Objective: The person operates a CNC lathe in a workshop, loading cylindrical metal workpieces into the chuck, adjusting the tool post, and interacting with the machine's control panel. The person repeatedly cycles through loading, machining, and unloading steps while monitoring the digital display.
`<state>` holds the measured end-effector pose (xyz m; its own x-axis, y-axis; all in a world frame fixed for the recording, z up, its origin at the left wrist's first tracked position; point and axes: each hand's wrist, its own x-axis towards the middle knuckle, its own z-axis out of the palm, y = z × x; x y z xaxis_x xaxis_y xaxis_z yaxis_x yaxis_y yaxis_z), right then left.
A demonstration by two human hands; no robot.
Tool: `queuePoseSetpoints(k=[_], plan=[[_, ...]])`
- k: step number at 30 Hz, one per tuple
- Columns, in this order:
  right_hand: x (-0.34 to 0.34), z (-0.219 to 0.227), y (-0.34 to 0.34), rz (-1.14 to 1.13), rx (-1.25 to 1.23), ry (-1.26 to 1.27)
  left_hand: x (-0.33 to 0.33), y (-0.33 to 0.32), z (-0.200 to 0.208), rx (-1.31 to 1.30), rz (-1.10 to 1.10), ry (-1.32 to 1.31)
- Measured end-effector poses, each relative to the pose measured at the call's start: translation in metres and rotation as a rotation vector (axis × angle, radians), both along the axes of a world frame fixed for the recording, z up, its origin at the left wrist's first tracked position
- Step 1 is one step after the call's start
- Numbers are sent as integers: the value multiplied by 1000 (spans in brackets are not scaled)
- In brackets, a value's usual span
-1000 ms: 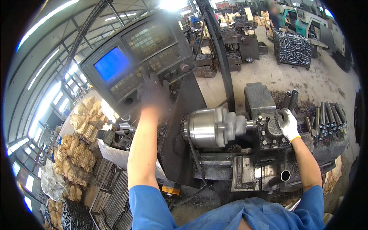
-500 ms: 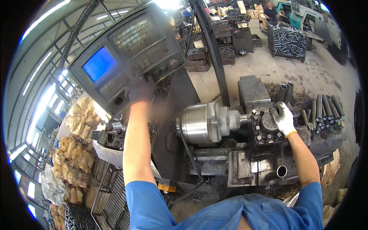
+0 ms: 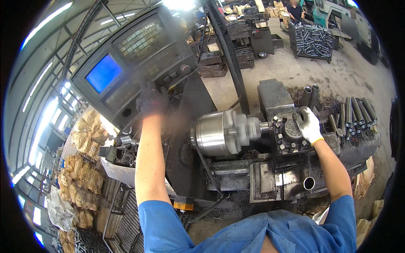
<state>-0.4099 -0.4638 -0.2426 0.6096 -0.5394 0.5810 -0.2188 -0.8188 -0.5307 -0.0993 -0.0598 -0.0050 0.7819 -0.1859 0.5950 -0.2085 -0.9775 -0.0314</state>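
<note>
My left hand [image 3: 152, 100], in a dark knit glove, reaches up to the lower part of a machine control panel [image 3: 139, 55]. Its fingers are apart against the panel face; what exactly they touch is hard to make out. My right hand [image 3: 309, 126], in a white glove with a yellow cuff, lies on the edge of the lathe's square tool post [image 3: 292, 130], its fingers partly bent over the top. Between my arms is a bright steel chuck [image 3: 211, 134], its jaw end [image 3: 239, 131] smeared as if spinning. A bar end [image 3: 264, 127] shows between it and the tool post.
Cut steel tubes [image 3: 358, 114] lie stacked at the right, with two more tubes [image 3: 311, 95] upright behind the tool post. A metal-part-filled cage [image 3: 312, 40] stands at the back near another person [image 3: 295, 10]. Filled sacks [image 3: 82, 177] sit at the left.
The whole view has shifted slightly, with the machine sitting a little higher and more to the left. Both hands keep to their places on panel and tool post; the left fingers have shifted slightly.
</note>
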Motion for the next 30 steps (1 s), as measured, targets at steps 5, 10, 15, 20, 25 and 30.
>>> queuePoseSetpoints(k=[5,10,15,20,25,30], plan=[[0,4,2,12,28,6,3,-11,4,-8,22,56],[1,1,0,14,3,-2,16,-3,-4,-19,-19,-2],[-3,-3,-8,5,-16,-25,10,-5,-6,-17,-34,13],[-5,-15,-22,10,-52,4,42,19,-43,-16,-68,-201],[-1,-13,-16,-28,-97,12,48,32,-44,-9,-178,-175],[-6,-10,-12,-50,-90,12,49,27,-41,-30,-136,-160]])
